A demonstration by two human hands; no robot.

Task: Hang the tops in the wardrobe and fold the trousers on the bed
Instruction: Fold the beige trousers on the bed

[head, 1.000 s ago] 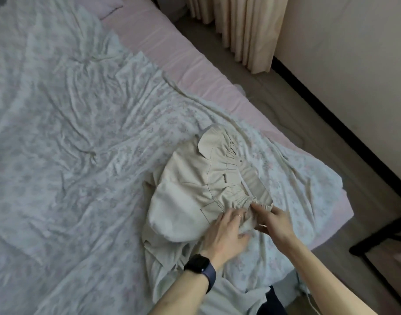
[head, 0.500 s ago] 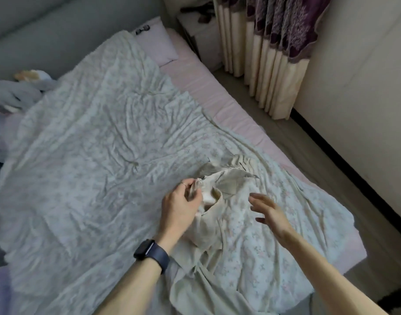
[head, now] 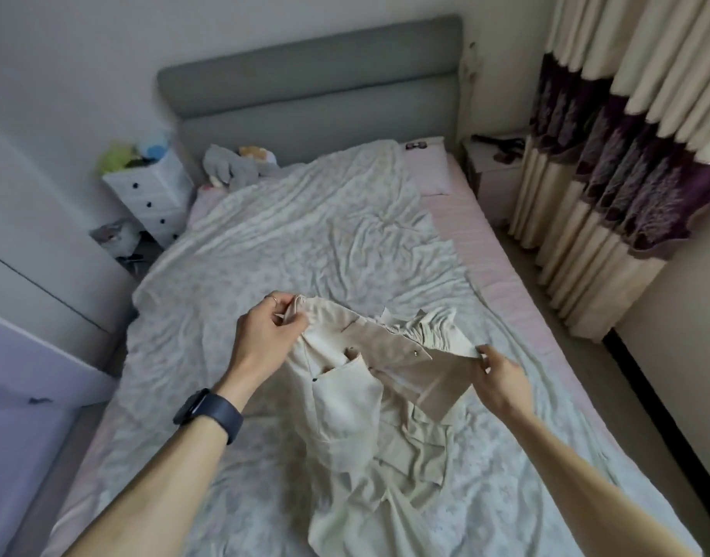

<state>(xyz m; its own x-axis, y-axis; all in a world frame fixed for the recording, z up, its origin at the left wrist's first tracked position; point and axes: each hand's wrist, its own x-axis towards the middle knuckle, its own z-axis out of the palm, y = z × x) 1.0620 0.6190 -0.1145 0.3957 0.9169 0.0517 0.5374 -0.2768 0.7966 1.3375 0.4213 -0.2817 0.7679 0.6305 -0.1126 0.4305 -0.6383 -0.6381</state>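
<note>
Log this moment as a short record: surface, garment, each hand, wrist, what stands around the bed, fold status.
surface: floral bedcover
garment: cream trousers, waistband lifted and stretched between the hands, legs crumpled on the bedcover
left hand: grips one end of the waistband
right hand: pinches the other end
left wrist: dark smartwatch
surroundings: grey headboard, white drawer unit, curtains
fold status: not yet folded
</note>
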